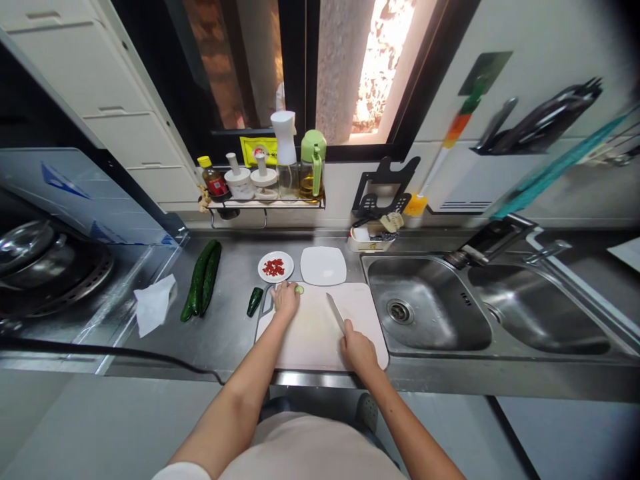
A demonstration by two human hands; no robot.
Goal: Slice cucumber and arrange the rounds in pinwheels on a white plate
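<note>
My right hand [358, 348] is wrapped round the handle of a kitchen knife [336, 312]. The blade points away from me and to the left, over the pale cutting board [320, 333]. At the board's far left, the fingers of my left hand [285, 299] are curled on a cucumber piece [299, 289]. Its light green cut face shows at the fingertips, while the rest is hidden under the hand. The knife is apart from this piece. Left of the board lies a dark green cucumber end [255, 301].
Beyond the board are a plate [276, 267] of chopped red pieces and a white square plate [323, 265]. Whole cucumbers [201, 280] and a paper towel [154, 304] lie left. The double sink [425, 303] is right, the stove pot [30, 250] far left. A condiment rack [267, 204] hangs behind.
</note>
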